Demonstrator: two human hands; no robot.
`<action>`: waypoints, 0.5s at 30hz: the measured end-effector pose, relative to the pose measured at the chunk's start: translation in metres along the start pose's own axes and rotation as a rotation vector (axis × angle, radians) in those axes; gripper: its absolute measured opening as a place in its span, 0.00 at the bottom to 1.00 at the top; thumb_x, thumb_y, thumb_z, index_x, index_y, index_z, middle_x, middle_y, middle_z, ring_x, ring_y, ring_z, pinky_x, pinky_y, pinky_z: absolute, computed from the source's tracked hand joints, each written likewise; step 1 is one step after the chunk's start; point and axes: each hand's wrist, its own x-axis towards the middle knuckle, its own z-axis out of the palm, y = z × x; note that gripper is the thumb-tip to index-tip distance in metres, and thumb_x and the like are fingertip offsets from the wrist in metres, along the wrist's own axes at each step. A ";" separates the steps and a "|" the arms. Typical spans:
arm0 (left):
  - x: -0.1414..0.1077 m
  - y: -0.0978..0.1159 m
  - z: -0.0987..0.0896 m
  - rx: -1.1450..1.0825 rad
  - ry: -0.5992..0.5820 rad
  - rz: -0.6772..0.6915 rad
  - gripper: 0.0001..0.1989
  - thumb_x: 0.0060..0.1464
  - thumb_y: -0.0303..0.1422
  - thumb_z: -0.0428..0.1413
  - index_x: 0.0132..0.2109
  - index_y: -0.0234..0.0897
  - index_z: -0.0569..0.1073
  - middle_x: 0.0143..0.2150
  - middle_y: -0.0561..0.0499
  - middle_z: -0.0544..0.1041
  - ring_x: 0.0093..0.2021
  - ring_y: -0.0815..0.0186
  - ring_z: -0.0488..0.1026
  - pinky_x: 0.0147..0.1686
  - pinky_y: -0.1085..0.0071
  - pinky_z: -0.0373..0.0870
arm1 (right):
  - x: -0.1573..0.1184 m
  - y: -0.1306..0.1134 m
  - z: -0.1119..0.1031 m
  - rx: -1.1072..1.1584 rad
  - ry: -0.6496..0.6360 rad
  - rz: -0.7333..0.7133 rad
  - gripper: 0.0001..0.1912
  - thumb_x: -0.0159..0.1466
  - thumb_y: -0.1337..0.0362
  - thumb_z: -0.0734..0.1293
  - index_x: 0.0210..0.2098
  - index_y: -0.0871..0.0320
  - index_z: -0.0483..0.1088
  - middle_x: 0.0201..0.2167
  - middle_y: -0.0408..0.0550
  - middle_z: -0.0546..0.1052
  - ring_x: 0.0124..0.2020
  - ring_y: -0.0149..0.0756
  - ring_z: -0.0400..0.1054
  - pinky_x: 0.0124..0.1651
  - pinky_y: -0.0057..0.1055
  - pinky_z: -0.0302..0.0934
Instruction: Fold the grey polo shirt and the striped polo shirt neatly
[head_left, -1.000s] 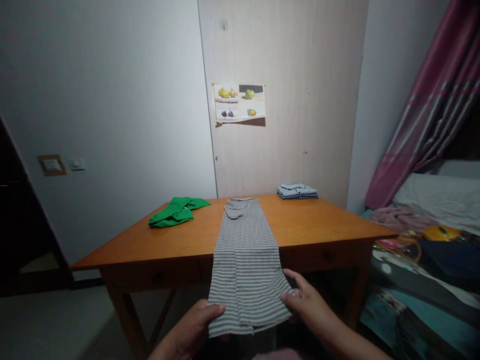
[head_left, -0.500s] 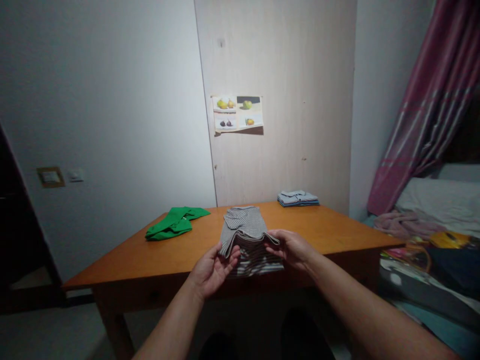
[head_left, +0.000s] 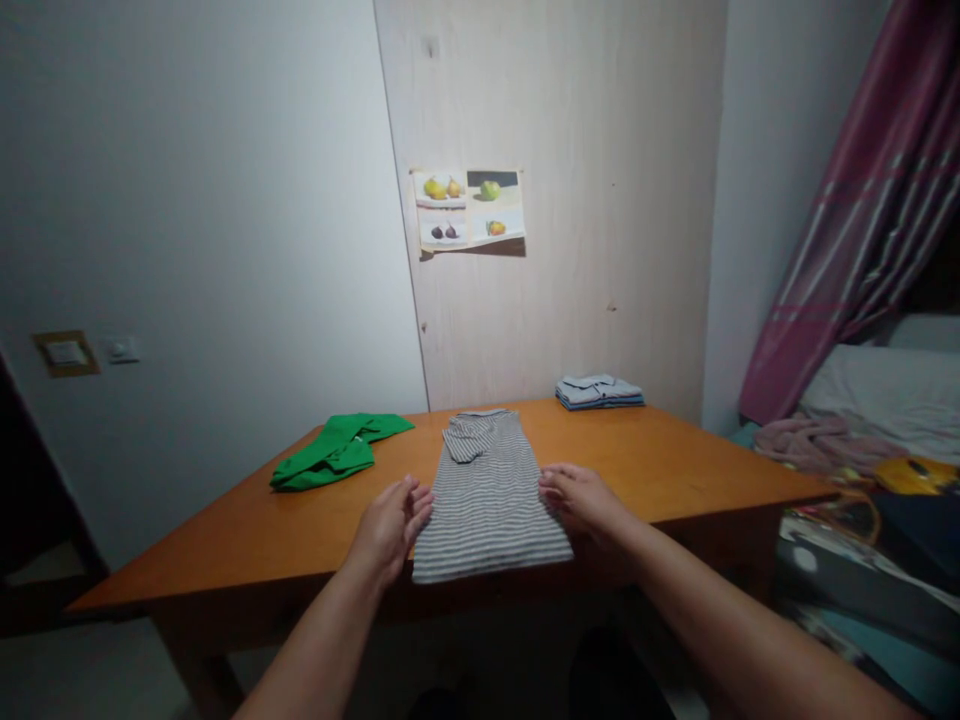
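Observation:
A grey-and-white striped shirt (head_left: 491, 510) lies in a long narrow fold on the table, one sleeve doubled over near its far end. Its near end reaches the table's front edge. My left hand (head_left: 386, 525) is beside the shirt's left edge, fingers loosely bent and apart, holding nothing. On the opposite side, my right hand (head_left: 585, 497) is open with its fingertips at the right edge of the cloth; whether they touch it is hard to tell.
A crumpled green garment (head_left: 337, 455) rests on the left of the wooden table (head_left: 630, 460). Folded shirts (head_left: 598, 392) are stacked at the back right. Fruit pictures (head_left: 469, 212) hang on the wall. Beyond the right edge, a bed holds a pink cloth (head_left: 817, 440) and other items.
The shirt's near end, which both hands held raised and bunched, now lies flat toward me. My hands have let go and moved apart to its sides.

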 end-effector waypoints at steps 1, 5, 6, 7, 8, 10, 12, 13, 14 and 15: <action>0.005 0.000 -0.002 0.034 0.001 0.062 0.06 0.62 0.33 0.56 0.41 0.33 0.72 0.42 0.42 0.78 0.38 0.67 0.78 0.39 0.74 0.76 | 0.001 -0.002 0.000 -0.071 -0.008 -0.079 0.10 0.60 0.59 0.71 0.38 0.59 0.75 0.36 0.50 0.80 0.38 0.37 0.75 0.48 0.35 0.71; 0.026 -0.008 -0.010 0.309 -0.043 0.289 0.12 0.58 0.40 0.58 0.38 0.34 0.75 0.38 0.46 0.79 0.41 0.63 0.77 0.44 0.70 0.74 | -0.004 -0.014 0.005 -0.458 -0.019 -0.365 0.19 0.65 0.54 0.65 0.50 0.56 0.76 0.51 0.51 0.79 0.54 0.44 0.72 0.62 0.45 0.61; 0.029 -0.010 -0.012 0.406 -0.070 0.335 0.14 0.57 0.42 0.58 0.39 0.35 0.76 0.40 0.45 0.80 0.43 0.61 0.77 0.47 0.67 0.73 | -0.007 -0.014 0.007 -0.559 -0.014 -0.404 0.21 0.66 0.54 0.64 0.53 0.56 0.75 0.54 0.52 0.78 0.57 0.45 0.70 0.64 0.46 0.59; 0.030 -0.013 -0.013 0.500 -0.106 0.372 0.16 0.56 0.43 0.58 0.41 0.35 0.77 0.42 0.44 0.81 0.46 0.58 0.77 0.51 0.64 0.72 | -0.010 -0.013 0.008 -0.655 -0.020 -0.433 0.22 0.67 0.53 0.63 0.56 0.56 0.74 0.57 0.52 0.76 0.60 0.46 0.68 0.65 0.46 0.57; 0.031 -0.016 -0.014 0.581 -0.152 0.398 0.17 0.55 0.44 0.58 0.43 0.35 0.78 0.45 0.43 0.81 0.49 0.55 0.76 0.55 0.61 0.69 | -0.013 -0.011 0.010 -0.745 -0.041 -0.453 0.24 0.68 0.53 0.62 0.58 0.56 0.72 0.60 0.53 0.74 0.62 0.46 0.66 0.67 0.45 0.55; 0.031 -0.022 -0.015 0.717 -0.256 0.433 0.18 0.53 0.43 0.59 0.45 0.36 0.80 0.51 0.41 0.81 0.55 0.52 0.74 0.61 0.59 0.64 | -0.019 -0.001 0.011 -0.917 -0.132 -0.464 0.26 0.69 0.53 0.60 0.61 0.58 0.70 0.64 0.55 0.69 0.66 0.47 0.61 0.69 0.45 0.51; 0.030 -0.028 -0.017 0.840 -0.340 0.460 0.19 0.51 0.42 0.60 0.46 0.37 0.81 0.55 0.41 0.79 0.59 0.50 0.72 0.65 0.58 0.58 | -0.022 0.010 0.011 -1.071 -0.237 -0.449 0.28 0.69 0.52 0.59 0.63 0.60 0.69 0.66 0.57 0.65 0.68 0.50 0.58 0.70 0.46 0.49; 0.030 -0.031 -0.017 0.896 -0.364 0.469 0.19 0.51 0.42 0.60 0.47 0.37 0.82 0.57 0.40 0.78 0.61 0.50 0.70 0.66 0.58 0.57 | -0.024 0.015 0.011 -1.130 -0.273 -0.438 0.28 0.70 0.51 0.59 0.63 0.60 0.69 0.67 0.58 0.65 0.68 0.51 0.57 0.70 0.47 0.48; 0.031 -0.033 -0.018 0.942 -0.379 0.475 0.19 0.51 0.42 0.60 0.47 0.38 0.82 0.58 0.40 0.77 0.63 0.49 0.69 0.67 0.57 0.55 | -0.024 0.019 0.010 -1.174 -0.295 -0.428 0.29 0.70 0.51 0.58 0.63 0.60 0.68 0.67 0.58 0.64 0.69 0.51 0.56 0.71 0.48 0.47; 0.032 -0.035 -0.019 0.973 -0.385 0.477 0.19 0.51 0.41 0.60 0.47 0.38 0.82 0.60 0.40 0.76 0.64 0.49 0.68 0.68 0.57 0.53 | -0.025 0.021 0.010 -1.203 -0.304 -0.421 0.29 0.70 0.51 0.58 0.64 0.60 0.68 0.67 0.58 0.64 0.69 0.51 0.56 0.71 0.48 0.46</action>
